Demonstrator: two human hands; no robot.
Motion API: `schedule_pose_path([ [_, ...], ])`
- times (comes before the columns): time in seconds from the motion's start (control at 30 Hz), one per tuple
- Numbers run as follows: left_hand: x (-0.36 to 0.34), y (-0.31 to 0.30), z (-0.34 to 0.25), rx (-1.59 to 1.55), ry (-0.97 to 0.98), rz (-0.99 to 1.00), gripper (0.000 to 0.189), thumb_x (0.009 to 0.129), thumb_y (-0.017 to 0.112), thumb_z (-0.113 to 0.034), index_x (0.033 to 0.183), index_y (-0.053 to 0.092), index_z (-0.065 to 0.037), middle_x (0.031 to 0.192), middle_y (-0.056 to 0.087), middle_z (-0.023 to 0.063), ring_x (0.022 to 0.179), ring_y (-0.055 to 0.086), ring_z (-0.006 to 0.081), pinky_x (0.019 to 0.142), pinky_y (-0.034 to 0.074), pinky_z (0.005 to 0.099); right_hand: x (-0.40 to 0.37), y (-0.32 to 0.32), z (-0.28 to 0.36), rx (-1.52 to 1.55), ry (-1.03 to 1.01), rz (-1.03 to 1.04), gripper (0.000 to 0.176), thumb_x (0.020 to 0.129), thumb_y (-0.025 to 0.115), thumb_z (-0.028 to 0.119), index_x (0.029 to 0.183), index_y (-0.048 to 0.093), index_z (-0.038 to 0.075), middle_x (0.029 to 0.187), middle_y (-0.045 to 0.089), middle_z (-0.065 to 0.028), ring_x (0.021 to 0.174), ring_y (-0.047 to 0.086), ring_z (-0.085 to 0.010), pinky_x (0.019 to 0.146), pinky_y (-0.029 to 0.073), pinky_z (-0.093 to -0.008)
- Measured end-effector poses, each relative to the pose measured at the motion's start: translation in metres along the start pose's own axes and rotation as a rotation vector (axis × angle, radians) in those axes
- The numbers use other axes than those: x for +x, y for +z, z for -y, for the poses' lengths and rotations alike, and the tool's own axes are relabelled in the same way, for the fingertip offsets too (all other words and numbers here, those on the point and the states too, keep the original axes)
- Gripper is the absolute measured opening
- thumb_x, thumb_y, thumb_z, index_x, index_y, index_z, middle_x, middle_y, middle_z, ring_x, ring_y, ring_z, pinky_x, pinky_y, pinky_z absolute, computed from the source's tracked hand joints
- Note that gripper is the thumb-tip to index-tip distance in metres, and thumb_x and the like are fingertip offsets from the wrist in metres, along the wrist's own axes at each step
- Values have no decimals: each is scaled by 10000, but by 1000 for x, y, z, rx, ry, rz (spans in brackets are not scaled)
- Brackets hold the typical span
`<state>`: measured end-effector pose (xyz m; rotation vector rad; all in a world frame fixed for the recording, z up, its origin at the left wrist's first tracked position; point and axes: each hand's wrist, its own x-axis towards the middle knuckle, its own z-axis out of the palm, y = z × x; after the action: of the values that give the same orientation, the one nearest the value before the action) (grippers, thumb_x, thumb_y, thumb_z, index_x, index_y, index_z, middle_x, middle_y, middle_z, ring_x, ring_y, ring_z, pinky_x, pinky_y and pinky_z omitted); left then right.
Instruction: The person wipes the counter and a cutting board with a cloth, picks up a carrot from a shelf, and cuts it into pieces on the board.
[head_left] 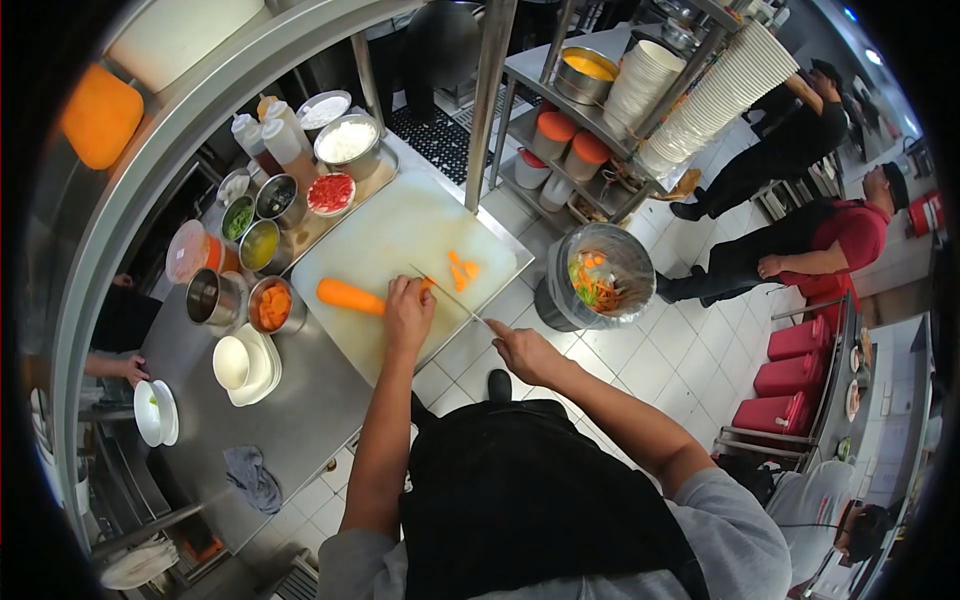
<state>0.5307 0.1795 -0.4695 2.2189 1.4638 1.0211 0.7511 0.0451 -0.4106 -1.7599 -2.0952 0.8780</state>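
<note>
A large peeled carrot lies on the white cutting board, its right end running under my left hand. My left hand is closed over the carrot, fingers bent. A bit of orange shows past the fingertips; whether it is the same carrot is hidden. My right hand grips a knife by its handle. The thin blade points up and left across the board, close to my left fingertips. Several cut carrot pieces lie on the board just beyond the blade.
Left of the board stand a metal container of carrot pieces, stacked white bowls and squeeze bottles. A lined bin with peelings is at the right. A person's hand is near a white bowl; people stand at right.
</note>
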Motion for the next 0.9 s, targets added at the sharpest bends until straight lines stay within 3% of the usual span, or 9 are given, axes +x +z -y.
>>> schedule_pose_path([
  [0.2, 0, 2, 1, -27, 6, -2, 192, 831, 669, -50, 1007, 685, 24, 986, 610, 172, 988, 575, 386, 867, 497, 481, 2, -1, -8, 123, -6, 7, 492, 1014, 559, 179, 1462, 457, 2, 799, 673, -313, 797, 669, -486, 720, 538, -562],
  [0.3, 1, 1, 4, -6, 2, 9, 161, 822, 678, -52, 966, 675, 20, 974, 601, 173, 984, 574, 391, 864, 495, 487, -4, -5, 0, 65, -74, -39, 520, 1032, 552, 226, 1509, 430, 60, 821, 668, -314, 782, 678, -484, 706, 552, -556],
  [0.37, 0, 2, 4, -1, 6, 17, 144, 818, 682, -53, 942, 669, 17, 968, 596, 174, 979, 573, 393, 862, 494, 490, -24, -14, 20, -138, 103, 23, 579, 1051, 536, 291, 1585, 356, 163, 899, 648, -308, 755, 681, -483, 687, 572, -547],
  [0.47, -2, 1, 1, -22, -5, -5, 115, 815, 679, -57, 905, 656, 11, 958, 589, 173, 968, 570, 392, 854, 492, 493, -39, -13, 25, -171, 150, 50, 621, 1064, 513, 330, 1631, 276, 247, 987, 611, -297, 727, 678, -479, 676, 586, -545],
  [0.9, -2, 1, 1, -12, -6, -31, 88, 820, 683, -40, 895, 674, 5, 941, 597, 155, 937, 586, 371, 813, 506, 481, -44, -9, 28, -121, 194, 96, 602, 1071, 495, 316, 1627, 279, 238, 1053, 594, -320, 783, 680, -497, 702, 587, -554],
])
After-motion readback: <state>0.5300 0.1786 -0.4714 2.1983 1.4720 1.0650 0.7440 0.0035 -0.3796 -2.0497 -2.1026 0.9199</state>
